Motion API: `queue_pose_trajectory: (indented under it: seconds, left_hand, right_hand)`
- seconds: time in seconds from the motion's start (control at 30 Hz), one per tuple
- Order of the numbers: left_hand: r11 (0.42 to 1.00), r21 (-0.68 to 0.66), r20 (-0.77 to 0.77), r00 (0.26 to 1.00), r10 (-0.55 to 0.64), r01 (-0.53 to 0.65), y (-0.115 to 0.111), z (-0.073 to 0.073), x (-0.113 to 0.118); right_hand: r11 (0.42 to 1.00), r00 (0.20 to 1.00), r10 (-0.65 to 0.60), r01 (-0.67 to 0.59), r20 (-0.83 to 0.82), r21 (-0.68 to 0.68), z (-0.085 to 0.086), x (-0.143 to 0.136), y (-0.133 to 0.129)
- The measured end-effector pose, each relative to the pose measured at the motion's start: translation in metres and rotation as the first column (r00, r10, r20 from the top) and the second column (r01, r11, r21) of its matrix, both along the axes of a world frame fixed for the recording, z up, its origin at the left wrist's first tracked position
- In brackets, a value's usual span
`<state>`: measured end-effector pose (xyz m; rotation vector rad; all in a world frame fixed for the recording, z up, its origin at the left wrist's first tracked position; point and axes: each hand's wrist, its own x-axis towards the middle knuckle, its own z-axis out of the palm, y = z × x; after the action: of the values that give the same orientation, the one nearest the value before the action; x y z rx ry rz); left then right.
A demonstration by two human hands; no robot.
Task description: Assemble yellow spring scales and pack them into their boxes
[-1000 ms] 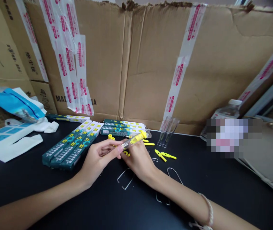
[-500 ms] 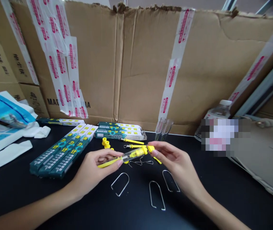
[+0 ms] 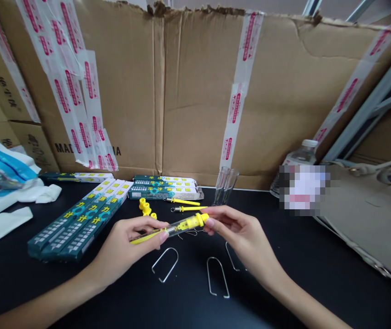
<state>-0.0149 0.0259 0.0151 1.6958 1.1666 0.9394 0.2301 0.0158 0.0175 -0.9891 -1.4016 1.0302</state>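
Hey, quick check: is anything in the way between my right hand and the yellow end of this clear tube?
Nothing visible: the fingertips of your right hand are already at the yellow end. Your left hand holds the clear tube farther back, leaving that end uncovered.

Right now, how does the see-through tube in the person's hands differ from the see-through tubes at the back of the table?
The held tube has yellow parts inside it; the back tubes show none. The held tube lies slanted, gripped by the left hand, while the back tubes stand roughly upright on the table. The held tube has a yellow end piece at the right hand; the back tubes show none. All are see-through.
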Motion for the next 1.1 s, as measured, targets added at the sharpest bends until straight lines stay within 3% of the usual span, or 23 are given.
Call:
queue_pose_trajectory:
  seconds: [0.1,0.23,0.4,0.63,0.97,1.1]
  left_hand:
    - [1.000,0.003,-0.015,1.000,-0.012,0.012,0.001,0.001,-0.001]
    - [1.000,0.025,-0.020,1.000,-0.003,0.004,-0.001,0.001,0.000]
    - [0.999,0.044,-0.050,0.999,0.013,-0.011,-0.005,0.000,0.001]
    - [0.999,0.046,-0.054,0.999,-0.011,0.013,-0.006,0.001,0.002]
    - [0.998,0.057,-0.014,1.000,-0.008,0.009,-0.005,0.003,0.001]
    - [0.999,0.052,0.029,0.999,-0.015,0.013,-0.005,0.003,0.000]
  right_hand:
    - [1.000,0.995,-0.024,0.025,0.095,-0.009,-0.002,0.000,0.001]
    - [0.997,0.939,-0.064,0.071,0.337,-0.008,-0.006,0.001,0.002]
    - [0.990,0.834,-0.122,0.061,0.538,0.130,-0.010,0.002,0.001]
    - [0.976,0.789,-0.152,0.024,0.595,0.217,-0.011,0.004,-0.003]
    - [0.963,0.791,0.000,-0.164,0.612,0.213,-0.002,0.008,-0.003]
    - [0.968,0.805,-0.014,-0.138,0.594,0.211,-0.002,0.005,-0.004]
